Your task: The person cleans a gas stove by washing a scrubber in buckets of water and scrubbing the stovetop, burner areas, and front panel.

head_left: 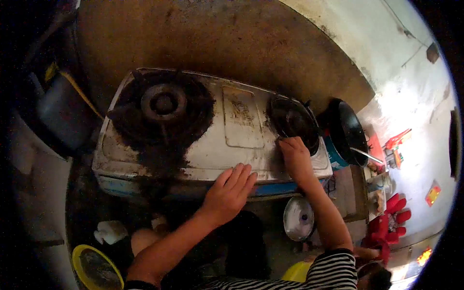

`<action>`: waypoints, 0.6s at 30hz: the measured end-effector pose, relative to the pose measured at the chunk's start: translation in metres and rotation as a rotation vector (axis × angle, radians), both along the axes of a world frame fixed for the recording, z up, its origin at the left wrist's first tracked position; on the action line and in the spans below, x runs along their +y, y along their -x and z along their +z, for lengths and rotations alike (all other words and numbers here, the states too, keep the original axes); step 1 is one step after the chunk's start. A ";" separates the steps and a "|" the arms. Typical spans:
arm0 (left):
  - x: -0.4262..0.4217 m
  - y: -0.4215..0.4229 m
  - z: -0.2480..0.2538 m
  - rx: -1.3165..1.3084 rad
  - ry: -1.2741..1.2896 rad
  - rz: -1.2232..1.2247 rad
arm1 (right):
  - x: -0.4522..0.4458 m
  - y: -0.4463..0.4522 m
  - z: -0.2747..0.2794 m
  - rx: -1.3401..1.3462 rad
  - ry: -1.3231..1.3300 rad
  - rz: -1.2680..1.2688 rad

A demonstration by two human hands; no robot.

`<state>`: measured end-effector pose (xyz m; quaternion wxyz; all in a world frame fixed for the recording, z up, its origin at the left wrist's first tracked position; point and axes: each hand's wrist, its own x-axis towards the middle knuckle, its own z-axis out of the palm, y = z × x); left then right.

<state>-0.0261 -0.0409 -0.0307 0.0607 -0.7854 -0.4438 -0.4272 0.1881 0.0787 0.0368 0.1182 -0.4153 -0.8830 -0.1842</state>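
Note:
A grimy two-burner gas stove [208,157] with a pale, rust-stained top stretches in front of me. My left hand [231,191] lies flat on its front edge, fingers stretched out and holding nothing. Beside the right burner [292,116], my right hand [295,153] is closed, its fingertips pressed down on the stove top. Whatever may be under those fingers is hidden. Black residue surrounds the left burner [164,102] and runs down to the front edge.
Behind the stove rises a stained brown panel [217,36]. A black wok [345,128] stands at its right end. On the floor are a round metal lid [298,220], a yellow-rimmed basin [77,263] and a white jug [112,232]. A grey gas cylinder [65,111] stands left.

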 end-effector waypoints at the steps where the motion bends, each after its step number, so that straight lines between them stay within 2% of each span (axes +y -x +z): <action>1: 0.000 0.004 -0.001 0.019 -0.008 0.002 | 0.010 0.002 -0.005 0.006 -0.024 0.020; 5: -0.002 0.003 0.002 0.012 -0.031 0.015 | 0.047 0.028 -0.007 0.040 -0.126 0.075; 8: -0.002 0.004 0.005 -0.005 -0.004 0.004 | 0.022 0.023 0.006 -0.015 0.019 -0.014; 11: -0.002 -0.002 0.001 -0.021 -0.029 0.032 | 0.009 0.005 -0.001 0.013 0.037 0.017; 15: -0.004 -0.006 0.000 -0.010 -0.006 0.034 | 0.043 0.026 -0.004 0.005 -0.049 0.040; 18: -0.003 -0.005 -0.002 -0.025 -0.030 0.026 | 0.035 0.028 -0.003 0.002 -0.003 -0.058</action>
